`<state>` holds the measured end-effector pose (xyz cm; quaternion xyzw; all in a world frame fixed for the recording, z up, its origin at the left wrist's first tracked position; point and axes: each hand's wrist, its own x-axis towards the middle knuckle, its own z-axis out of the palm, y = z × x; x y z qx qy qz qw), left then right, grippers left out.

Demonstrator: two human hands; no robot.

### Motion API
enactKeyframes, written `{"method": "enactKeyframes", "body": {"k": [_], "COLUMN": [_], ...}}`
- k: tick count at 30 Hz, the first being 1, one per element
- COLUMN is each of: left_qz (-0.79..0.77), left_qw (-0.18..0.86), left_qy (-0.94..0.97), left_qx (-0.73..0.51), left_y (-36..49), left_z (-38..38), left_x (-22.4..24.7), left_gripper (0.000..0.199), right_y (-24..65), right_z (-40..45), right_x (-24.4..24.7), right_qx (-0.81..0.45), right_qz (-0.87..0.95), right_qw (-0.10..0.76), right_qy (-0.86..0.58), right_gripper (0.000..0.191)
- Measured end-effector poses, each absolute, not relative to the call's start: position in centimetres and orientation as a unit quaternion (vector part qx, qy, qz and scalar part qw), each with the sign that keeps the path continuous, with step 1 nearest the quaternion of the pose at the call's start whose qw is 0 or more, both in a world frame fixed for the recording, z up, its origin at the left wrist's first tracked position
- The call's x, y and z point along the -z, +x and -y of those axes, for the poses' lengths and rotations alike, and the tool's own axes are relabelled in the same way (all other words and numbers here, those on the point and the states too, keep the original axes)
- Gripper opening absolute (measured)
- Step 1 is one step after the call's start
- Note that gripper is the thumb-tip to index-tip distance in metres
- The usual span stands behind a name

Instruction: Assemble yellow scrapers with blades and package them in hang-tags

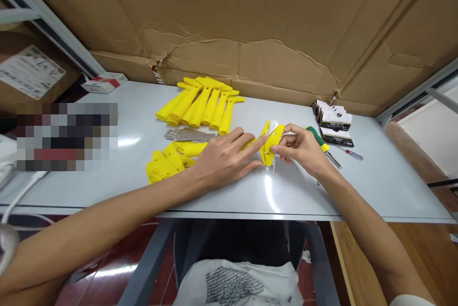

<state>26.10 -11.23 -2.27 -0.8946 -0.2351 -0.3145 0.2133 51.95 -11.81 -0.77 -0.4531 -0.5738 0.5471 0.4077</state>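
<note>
Centrally, a person's two bare hands meet over a white table (379, 177), with a strip of tabletop between them and its near edge. The right hand (300, 146) pinches a yellow piece (275, 141) between thumb and fingers, and a shiny plate (274, 126) shows at its top. The left hand (222, 159) reaches its index finger and thumb to the piece's left side (whether they grip or only steady it, I cannot tell). Room to move lies mainly toward the near edge and to the right beyond the right wrist. Just beyond the right fingers, a green-and-yellow screwdriver (317, 137) lies partly hidden, with a slim tool (352, 155) and folded black-and-white cards (333, 122) farther right. Past the left knuckles, yellow handles (207, 106) form a row; nearer are metal blades (189, 134), and beside the left wrist is a pile of yellow parts (164, 165). Cardboard (229, 5) walls the far edge, well beyond the fingertips. Below the hands are a grey chair (148, 268) and red floor tiles (112, 275).
</note>
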Motion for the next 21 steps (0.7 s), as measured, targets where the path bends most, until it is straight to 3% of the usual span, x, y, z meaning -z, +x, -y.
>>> {"method": "enactKeyframes", "body": {"k": [5, 12, 21], "left_qz": [0.228, 0.220, 0.215], "left_qw": [0.209, 0.212, 0.218], "left_qy": [-0.895, -0.897, -0.897], "left_qx": [0.322, 0.318, 0.317], "left_y": [25.95, 26.07, 25.82], "left_z": [11.02, 10.94, 10.78], "left_x": [2.40, 2.47, 2.10], "left_gripper": [0.049, 0.055, 0.049], "right_y": [51.96, 51.68, 51.49], "right_z": [11.79, 11.76, 11.95], "right_x": [1.03, 1.26, 0.85], "right_qx": [-0.544, -0.534, -0.554], "right_qz": [0.603, 0.617, 0.602], "right_qw": [0.389, 0.389, 0.383], "right_qy": [-0.435, -0.428, -0.428], "right_gripper": [0.052, 0.054, 0.057]}}
